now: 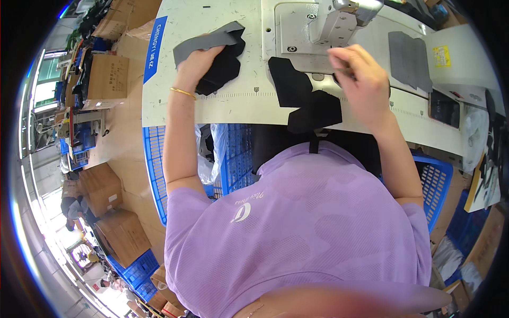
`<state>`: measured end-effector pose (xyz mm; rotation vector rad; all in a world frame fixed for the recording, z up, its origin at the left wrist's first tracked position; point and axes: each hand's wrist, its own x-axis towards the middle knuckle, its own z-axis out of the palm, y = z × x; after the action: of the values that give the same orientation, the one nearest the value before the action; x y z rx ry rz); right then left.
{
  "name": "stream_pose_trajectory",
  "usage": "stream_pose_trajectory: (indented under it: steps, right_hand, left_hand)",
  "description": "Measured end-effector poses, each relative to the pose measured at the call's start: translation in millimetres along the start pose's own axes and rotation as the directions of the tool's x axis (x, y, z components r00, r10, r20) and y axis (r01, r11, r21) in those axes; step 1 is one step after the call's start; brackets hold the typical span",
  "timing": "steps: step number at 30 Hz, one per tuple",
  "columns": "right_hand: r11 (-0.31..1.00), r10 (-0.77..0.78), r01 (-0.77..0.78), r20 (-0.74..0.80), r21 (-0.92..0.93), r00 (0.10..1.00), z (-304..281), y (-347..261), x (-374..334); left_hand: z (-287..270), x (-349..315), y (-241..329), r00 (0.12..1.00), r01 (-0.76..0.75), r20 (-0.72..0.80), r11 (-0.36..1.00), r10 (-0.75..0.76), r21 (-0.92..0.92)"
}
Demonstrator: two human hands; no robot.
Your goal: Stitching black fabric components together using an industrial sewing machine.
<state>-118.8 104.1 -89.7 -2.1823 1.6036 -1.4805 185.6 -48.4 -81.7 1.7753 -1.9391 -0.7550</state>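
My left hand (197,66) is closed on a grey fabric piece (204,43) at the left of the white sewing table. Black fabric pieces (221,69) lie beneath and beside those fingers. Close to the sewing machine's head (339,24), my right hand (366,82) is raised with its fingers curled together. Something small and dark shows by its fingertips, too little to name. Between the two hands a black cut fabric piece (305,95) with angular lobes lies across the table's front edge, partly overhanging it.
A stack of grey fabric pieces (408,61) lies right of the machine, near a dark control panel (444,108). Blue plastic crates (236,159) stand under the white table (249,108), one with a clear plastic bag. Cardboard boxes (108,79) stand on the left.
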Motion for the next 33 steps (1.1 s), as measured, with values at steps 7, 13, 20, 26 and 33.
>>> stream_pose_trajectory:
  steps: [7, 13, 20, 26, 33]
  right_hand:
    - [0.984, 0.175, -0.177, 0.177, 0.0, 0.969, -21, 2, -45]
    - [0.992, -0.119, 0.123, 0.276, 0.002, 0.954, 21, -12, -59]
    - [0.984, -0.155, 0.175, 0.355, -0.023, 0.922, 23, -10, -61]
    - [0.99, -0.081, 0.117, 0.35, -0.082, 0.933, 19, -3, -63]
    - [0.808, -0.039, 0.075, 0.075, -0.585, 0.996, -65, 87, -2]
  left_hand:
    - [-34, -39, -8, 0.716, 0.037, -0.498, 0.685, 0.489, 0.727]
    - [70, -88, 44, 0.942, -0.203, -0.209, 0.941, 0.263, 0.271]
    - [119, -85, 43, 0.939, -0.227, -0.279, 0.972, 0.201, -0.064]
    - [69, -59, 46, 0.846, -0.434, -0.522, 0.713, 0.112, -0.551]
    - [53, -77, 66, 0.976, -0.2, -0.109, 0.579, 0.189, -0.79]
